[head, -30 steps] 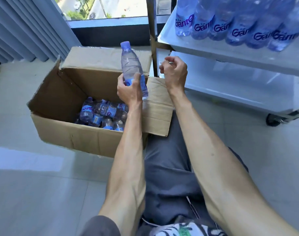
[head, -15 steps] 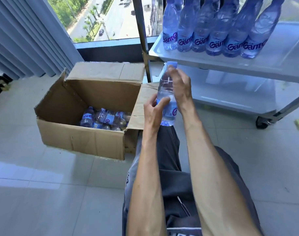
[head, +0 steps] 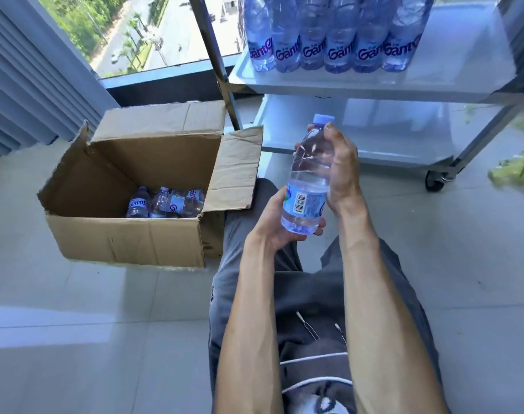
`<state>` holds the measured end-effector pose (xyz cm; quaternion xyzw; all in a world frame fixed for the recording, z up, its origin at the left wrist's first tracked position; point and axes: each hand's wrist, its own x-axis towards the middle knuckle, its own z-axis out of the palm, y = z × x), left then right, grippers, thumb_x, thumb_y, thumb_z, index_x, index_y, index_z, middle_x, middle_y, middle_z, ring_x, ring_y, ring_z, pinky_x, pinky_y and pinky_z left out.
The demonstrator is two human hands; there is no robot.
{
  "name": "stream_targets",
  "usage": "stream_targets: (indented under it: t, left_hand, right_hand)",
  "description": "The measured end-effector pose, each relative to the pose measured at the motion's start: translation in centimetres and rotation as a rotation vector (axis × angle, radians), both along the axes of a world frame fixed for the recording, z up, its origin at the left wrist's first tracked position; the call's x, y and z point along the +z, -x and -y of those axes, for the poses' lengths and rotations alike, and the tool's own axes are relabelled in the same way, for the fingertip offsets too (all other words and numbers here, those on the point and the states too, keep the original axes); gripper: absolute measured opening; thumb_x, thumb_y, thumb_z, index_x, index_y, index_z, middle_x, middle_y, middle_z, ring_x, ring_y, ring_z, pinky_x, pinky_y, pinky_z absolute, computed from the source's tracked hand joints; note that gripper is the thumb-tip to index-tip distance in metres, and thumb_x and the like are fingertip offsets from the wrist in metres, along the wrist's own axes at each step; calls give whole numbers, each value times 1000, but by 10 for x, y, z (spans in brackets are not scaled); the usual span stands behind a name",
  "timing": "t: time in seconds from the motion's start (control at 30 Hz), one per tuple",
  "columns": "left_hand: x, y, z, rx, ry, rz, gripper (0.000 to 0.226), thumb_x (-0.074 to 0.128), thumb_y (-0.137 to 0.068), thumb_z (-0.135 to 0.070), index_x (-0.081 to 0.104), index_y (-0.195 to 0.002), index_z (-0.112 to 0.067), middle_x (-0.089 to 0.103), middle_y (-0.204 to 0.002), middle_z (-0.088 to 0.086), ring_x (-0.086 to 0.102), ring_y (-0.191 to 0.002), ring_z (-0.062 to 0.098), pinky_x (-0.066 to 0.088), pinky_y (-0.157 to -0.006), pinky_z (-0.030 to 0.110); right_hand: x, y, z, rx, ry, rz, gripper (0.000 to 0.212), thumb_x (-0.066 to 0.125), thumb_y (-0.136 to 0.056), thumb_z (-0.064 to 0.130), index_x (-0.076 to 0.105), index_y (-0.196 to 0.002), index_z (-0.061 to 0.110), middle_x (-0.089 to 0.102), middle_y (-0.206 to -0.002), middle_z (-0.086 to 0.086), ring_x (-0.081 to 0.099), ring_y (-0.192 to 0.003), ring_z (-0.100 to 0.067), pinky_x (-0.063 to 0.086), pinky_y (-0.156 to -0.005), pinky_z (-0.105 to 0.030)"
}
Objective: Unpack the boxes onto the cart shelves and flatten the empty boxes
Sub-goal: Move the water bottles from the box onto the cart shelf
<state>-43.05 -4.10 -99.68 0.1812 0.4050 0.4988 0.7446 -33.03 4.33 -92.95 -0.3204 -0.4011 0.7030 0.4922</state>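
A clear water bottle (head: 310, 177) with a blue cap stands upright between both hands, in front of the cart's lower shelf (head: 389, 138). My left hand (head: 280, 221) cups its base from below. My right hand (head: 343, 168) grips its upper half from the right. An open cardboard box (head: 129, 234) sits on the floor to the left, with a few bottles (head: 165, 203) lying in its right corner. A row of several bottles (head: 329, 40) stands on the cart's upper shelf (head: 374, 86).
The cart's metal post (head: 217, 64) rises right behind the box, and a caster wheel (head: 434, 182) sits at its right. Window blinds (head: 21, 85) hang at the left. Green scraps (head: 514, 171) lie on the tiled floor at the far right. My legs stretch forward below my arms.
The bottle came out of the box in my left hand and moved right in front of the cart. My right hand took hold of its upper part and my left slid to its base.
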Motion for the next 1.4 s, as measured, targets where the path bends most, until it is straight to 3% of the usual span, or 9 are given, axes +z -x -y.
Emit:
stream_targets:
  t: [0.23, 0.37, 0.57, 0.67, 0.77, 0.97, 1.17, 1.3, 1.4]
  left_hand:
    - [-8, -11, 1, 126, -113, 108, 69, 72, -77, -60, 62, -118, -6, 68, -99, 13, 60, -77, 23, 46, -58, 23]
    - [-10, -2, 2, -31, -62, 42, 89, 34, -82, -85, 69, -124, -16, 67, -117, 15, 54, -107, 39, 35, -92, 46]
    - [3, -2, -9, 39, -128, 32, 56, 52, -92, -58, 70, -118, -12, 70, -105, 13, 68, -85, 27, 55, -68, 34]
    - [6, -13, -13, 131, -235, 67, 68, 71, -80, -56, 62, -122, -3, 68, -102, 16, 63, -70, 18, 44, -53, 19]
    - [4, -23, -12, 118, -240, 153, 73, 56, -87, -61, 50, -130, -2, 68, -105, 16, 61, -65, 16, 41, -53, 18]
    - [8, -19, -10, 74, 125, -284, 47, 42, -91, -62, 63, -97, -20, 74, -79, 7, 71, -67, 24, 54, -67, 41]
    - [21, -16, -10, 229, -60, 92, 64, 31, -99, -57, 49, -117, 1, 62, -70, 14, 53, -41, 12, 46, -45, 17]
    - [15, -22, -14, 416, -110, 90, 61, 29, -101, -57, 58, -111, -4, 65, -82, 11, 62, -58, 19, 44, -58, 27]
    - [14, -26, -20, 528, -130, 21, 57, 31, -101, -58, 62, -111, -12, 65, -91, 8, 60, -69, 19, 40, -61, 29]
  right_hand:
    - [13, -1, 0, -249, -26, 328, 46, 80, -68, 49, 60, -82, 11, 65, -64, 4, 61, -58, -14, 50, -61, -30]
    - [18, -18, 2, -117, 80, 32, 21, 79, -69, 26, 65, -72, 11, 60, -68, -17, 59, -64, -29, 53, -65, -40]
    - [35, -16, -8, -142, -45, 160, 18, 71, -74, 36, 69, -70, 18, 71, -77, -9, 64, -71, -26, 54, -75, -44]
    - [35, -10, -6, -239, -95, 402, 30, 76, -74, 46, 61, -70, 19, 63, -66, 4, 63, -66, -20, 56, -77, -47]
    - [30, -14, 2, -289, -156, 431, 34, 78, -69, 42, 58, -65, 15, 54, -54, 9, 51, -54, -14, 50, -61, -39]
    - [22, -31, 4, -143, -97, 205, 30, 80, -71, 31, 62, -80, 9, 64, -77, -15, 60, -66, -24, 54, -66, -42]
    - [31, -21, -5, -44, -206, 389, 41, 81, -69, 47, 61, -91, 20, 65, -83, 6, 64, -74, -11, 52, -74, -31]
    - [25, -22, 0, 69, -147, 668, 76, 83, -55, 58, 56, -115, 20, 68, -104, 4, 67, -91, -10, 56, -80, -34]
    - [19, -17, 1, 54, -175, 727, 67, 87, -56, 45, 57, -111, 21, 69, -100, 4, 68, -87, -9, 58, -77, -35]
